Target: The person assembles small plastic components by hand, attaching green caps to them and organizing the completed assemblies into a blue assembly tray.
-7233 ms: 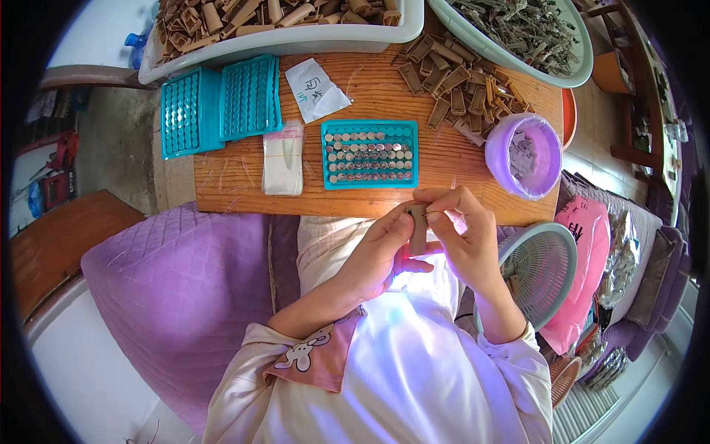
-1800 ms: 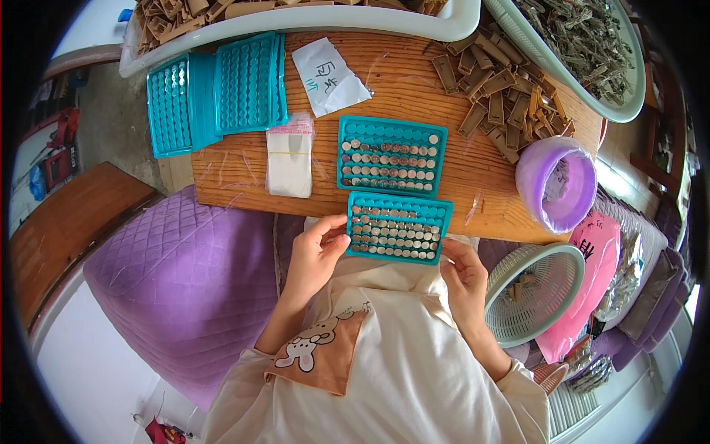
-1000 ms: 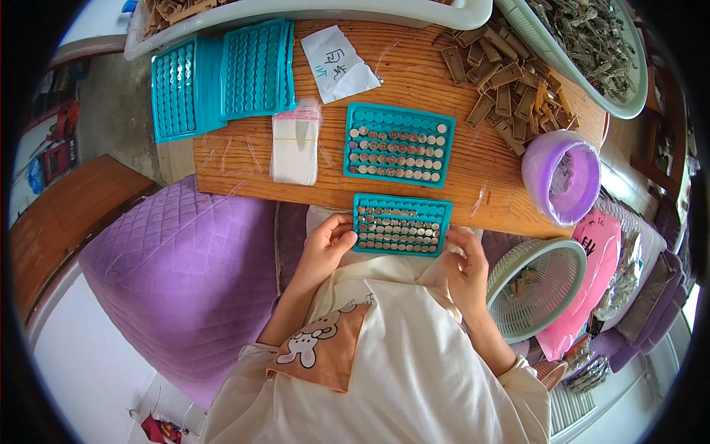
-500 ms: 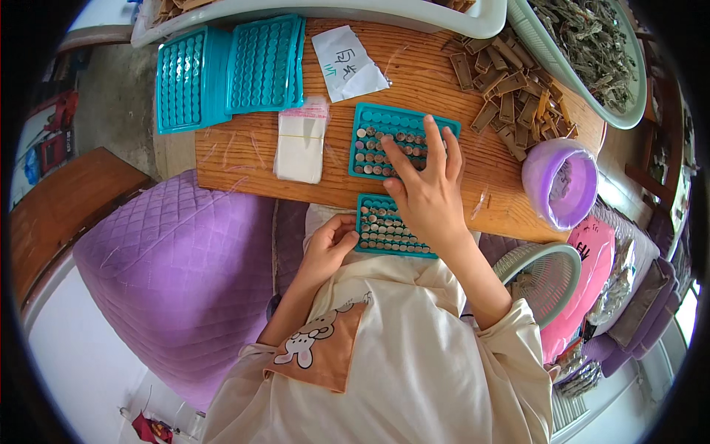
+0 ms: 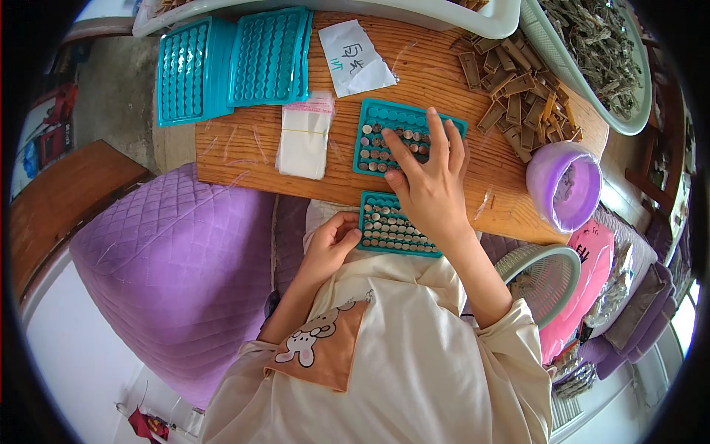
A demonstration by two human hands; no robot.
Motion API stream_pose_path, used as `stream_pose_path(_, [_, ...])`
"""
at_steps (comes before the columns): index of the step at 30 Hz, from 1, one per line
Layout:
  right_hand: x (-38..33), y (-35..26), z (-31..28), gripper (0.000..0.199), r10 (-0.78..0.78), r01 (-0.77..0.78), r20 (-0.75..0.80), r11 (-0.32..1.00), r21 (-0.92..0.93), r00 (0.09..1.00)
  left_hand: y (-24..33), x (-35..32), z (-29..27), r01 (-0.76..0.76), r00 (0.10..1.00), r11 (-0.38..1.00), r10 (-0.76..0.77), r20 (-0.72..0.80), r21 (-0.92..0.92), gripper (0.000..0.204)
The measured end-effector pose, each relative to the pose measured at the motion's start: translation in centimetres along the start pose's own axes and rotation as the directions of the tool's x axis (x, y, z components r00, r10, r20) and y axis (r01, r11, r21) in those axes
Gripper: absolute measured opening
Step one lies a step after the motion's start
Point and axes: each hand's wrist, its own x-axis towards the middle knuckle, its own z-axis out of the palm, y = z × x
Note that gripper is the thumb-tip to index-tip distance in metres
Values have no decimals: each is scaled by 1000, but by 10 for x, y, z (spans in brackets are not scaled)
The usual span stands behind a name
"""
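Two teal plastic trays with round pockets lie in front of me, both holding several small silvery discs. On the table's near edge sits the far tray point(image 5: 376, 104), its back row of pockets bare. My right hand point(image 5: 433, 177) is over this tray with fingers spread, the index fingertip down among the discs, the palm and thumb covering its right front part. The near tray point(image 5: 388, 236) rests at my lap, just off the table edge. My left hand point(image 5: 334, 240) pinches its left edge between thumb and fingers. My right wrist hides its right back corner.
Stacked teal trays point(image 5: 270, 59) stand at the back left, near a banded pack of clear bags point(image 5: 304, 140) and a paper note point(image 5: 353, 59). Brown rectangular pieces point(image 5: 521, 92) are heaped at right beside a purple bowl point(image 5: 538, 177). A green basket point(image 5: 632, 111) holds metal parts.
The whole view has shifted slightly. My right index finger has slid a little left and away over the far tray. My left hand keeps its place on the near tray.
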Motion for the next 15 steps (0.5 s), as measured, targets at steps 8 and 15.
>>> stream_pose_path(8, [2,0,2,43,27,-27,6,999,-43,1000,-2,0,0,-6,1000,1000,6,-7,1,22])
stream_pose_path(15, [7,-8,2,45,-17,18,7,999,-47,1000,1,-1,2,-8,1000,1000,8,-11,27,22])
